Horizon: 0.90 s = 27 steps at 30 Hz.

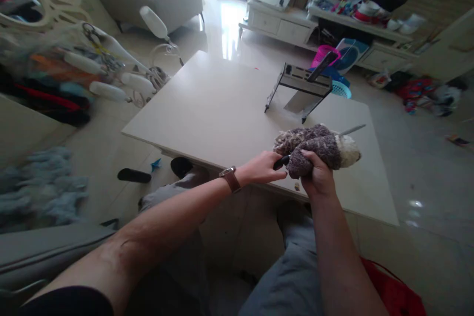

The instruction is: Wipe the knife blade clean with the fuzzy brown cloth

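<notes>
At the near right part of the white table, my left hand, with a watch on the wrist, is closed around the black handle of a knife. A fluffy grey-brown and cream cloth is wrapped over most of the blade. Only the grey blade tip shows past the cloth's far right side. My right hand grips this cloth from below, thumb on top. Beyond them stands a knife holder with a black handle sticking up out of it.
A tiny figure-like piece lies by the table's near edge. Behind the table are a pink basket, a light-blue basket and a cluttered TV cabinet. A black cylinder lies on the floor, left.
</notes>
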### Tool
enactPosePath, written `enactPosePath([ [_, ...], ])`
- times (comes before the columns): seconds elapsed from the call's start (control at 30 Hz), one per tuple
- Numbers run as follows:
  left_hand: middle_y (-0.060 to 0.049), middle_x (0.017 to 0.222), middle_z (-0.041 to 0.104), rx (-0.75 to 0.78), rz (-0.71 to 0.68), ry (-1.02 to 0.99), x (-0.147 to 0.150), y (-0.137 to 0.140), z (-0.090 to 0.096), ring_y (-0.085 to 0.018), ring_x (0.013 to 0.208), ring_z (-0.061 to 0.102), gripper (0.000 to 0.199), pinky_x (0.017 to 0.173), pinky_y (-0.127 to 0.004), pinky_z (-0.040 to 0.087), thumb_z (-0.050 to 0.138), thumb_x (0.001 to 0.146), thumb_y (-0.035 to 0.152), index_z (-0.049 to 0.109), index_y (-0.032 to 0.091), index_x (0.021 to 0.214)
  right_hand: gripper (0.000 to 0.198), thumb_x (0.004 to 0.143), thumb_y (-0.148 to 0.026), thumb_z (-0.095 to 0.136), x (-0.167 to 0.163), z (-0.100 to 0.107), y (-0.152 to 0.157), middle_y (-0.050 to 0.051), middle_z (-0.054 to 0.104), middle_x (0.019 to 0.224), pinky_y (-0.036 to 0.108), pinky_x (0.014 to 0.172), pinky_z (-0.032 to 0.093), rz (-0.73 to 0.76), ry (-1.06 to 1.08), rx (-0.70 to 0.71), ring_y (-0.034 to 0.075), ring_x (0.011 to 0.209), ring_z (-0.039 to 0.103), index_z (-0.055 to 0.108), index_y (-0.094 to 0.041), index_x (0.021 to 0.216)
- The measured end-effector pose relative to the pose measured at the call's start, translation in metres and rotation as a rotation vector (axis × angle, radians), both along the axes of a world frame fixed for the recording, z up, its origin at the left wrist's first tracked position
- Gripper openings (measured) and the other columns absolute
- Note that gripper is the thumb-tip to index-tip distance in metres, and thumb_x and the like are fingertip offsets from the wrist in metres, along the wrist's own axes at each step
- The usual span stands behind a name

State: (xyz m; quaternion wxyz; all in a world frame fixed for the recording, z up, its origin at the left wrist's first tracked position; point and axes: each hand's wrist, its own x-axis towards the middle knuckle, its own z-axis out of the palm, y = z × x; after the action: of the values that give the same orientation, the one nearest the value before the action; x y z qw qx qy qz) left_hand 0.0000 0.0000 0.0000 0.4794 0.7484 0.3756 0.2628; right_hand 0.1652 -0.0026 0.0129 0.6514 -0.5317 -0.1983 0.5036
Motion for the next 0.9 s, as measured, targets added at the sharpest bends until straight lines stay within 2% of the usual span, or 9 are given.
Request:
enactPosePath([
  [0.33,0.003,0.063,0.053,0.104,-0.012,0.104,-0.004,0.006,0.007,-0.011,0.056,0.040,0.020,0.056,-0.030,0.027,0.063,0.083,0.035,0.057,0.019,0.073,0.036,0.055,-0.016,0.087,0.009,-0.007,0.004,-0.002,0.075,0.087,0.023,0.070,0.063,0.001,-0.004,0.038,0.014,0.081,0.071,0.068,-0.018,0.086],
  [0.47,0.000,0.063,0.057,0.160,-0.015,0.220,-0.009,0.009,0.010,-0.013,0.056,0.042,0.024,0.057,-0.031,0.027,0.062,0.087,0.039,0.062,0.019,0.074,0.032,0.058,-0.016,0.084,0.019,-0.005,0.010,-0.003,0.074,0.088,0.023,0.072,0.064,-0.005,0.009,0.073,0.015,0.085,0.072,0.066,-0.020,0.083],
  [0.7,-0.008,0.071,0.068,0.309,0.027,0.432,-0.023,0.017,0.013,-0.019,0.062,0.056,0.021,0.060,-0.033,0.030,0.063,0.086,0.037,0.072,0.020,0.078,0.028,0.060,-0.014,0.077,0.040,-0.001,0.018,-0.002,0.074,0.092,0.024,0.069,0.065,-0.147,0.050,0.109,0.014,0.082,0.073,0.066,-0.022,0.085],
  [0.9,-0.012,0.075,0.072,0.322,0.142,0.587,-0.046,0.033,0.018,-0.021,0.066,0.060,0.027,0.062,-0.034,0.032,0.057,0.086,0.032,0.081,0.019,0.084,0.027,0.065,-0.015,0.072,0.048,-0.004,0.022,-0.002,0.073,0.092,0.026,0.062,0.065,-0.217,0.049,0.144,0.015,0.079,0.072,0.068,-0.022,0.090],
])
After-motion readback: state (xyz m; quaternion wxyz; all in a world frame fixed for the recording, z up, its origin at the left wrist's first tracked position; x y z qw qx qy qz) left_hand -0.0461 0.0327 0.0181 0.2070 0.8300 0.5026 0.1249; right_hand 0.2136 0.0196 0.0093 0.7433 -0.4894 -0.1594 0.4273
